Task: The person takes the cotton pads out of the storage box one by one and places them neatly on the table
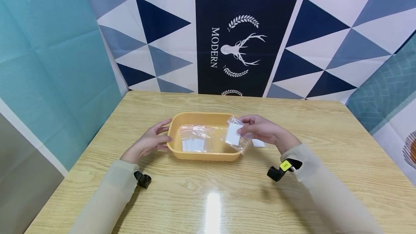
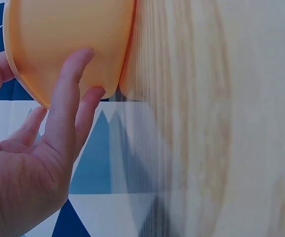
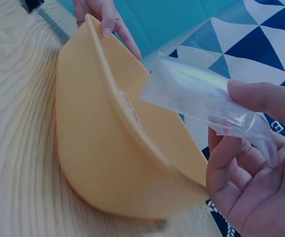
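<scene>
A yellow-orange plastic basin stands on the table. My left hand grips its left end, thumb at the rim and fingers spread against the outer wall. Over the basin's right end, my right hand pinches a clear zip bag between thumb and fingers; a flat white piece shows inside. In the right wrist view this zip bag hangs tilted above the rim. Inside the basin, at its left, lie clear zip bags with white pieces; their exact number is unclear.
Another white piece, seemingly in clear plastic, lies on the wooden table right of the basin, partly hidden by the right hand. A patterned cloth hangs behind the table, with a teal cloth at the left.
</scene>
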`<state>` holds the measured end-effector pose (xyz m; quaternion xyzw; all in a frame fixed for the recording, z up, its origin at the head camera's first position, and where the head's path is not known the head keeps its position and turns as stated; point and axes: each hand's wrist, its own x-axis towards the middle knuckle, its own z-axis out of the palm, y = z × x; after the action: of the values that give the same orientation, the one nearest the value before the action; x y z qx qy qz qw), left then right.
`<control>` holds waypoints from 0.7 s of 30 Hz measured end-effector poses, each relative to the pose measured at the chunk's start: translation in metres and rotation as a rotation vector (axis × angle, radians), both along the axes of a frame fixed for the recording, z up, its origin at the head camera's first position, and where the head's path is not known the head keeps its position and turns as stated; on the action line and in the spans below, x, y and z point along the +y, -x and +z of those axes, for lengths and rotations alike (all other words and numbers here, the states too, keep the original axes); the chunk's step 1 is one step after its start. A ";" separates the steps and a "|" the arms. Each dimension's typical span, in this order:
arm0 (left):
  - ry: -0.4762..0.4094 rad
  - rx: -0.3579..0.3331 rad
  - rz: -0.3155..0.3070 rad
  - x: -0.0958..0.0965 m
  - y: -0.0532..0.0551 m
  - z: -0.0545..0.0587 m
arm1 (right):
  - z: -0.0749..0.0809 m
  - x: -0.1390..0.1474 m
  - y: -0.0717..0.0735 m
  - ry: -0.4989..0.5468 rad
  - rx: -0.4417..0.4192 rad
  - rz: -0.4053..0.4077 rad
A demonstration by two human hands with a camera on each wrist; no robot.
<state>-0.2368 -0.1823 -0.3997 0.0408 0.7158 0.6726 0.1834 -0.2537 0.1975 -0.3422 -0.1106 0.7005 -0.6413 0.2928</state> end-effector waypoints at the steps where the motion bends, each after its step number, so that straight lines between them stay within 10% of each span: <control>1: 0.002 0.000 0.000 0.000 0.000 0.000 | -0.001 0.003 -0.001 0.000 0.002 0.002; 21: 0.011 -0.007 0.002 0.002 -0.001 0.004 | -0.019 0.052 -0.027 -0.002 -0.010 0.043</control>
<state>-0.2354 -0.1806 -0.3961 0.0366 0.7189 0.6690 0.1852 -0.2262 0.2496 -0.3615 -0.1223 0.6972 -0.6346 0.3102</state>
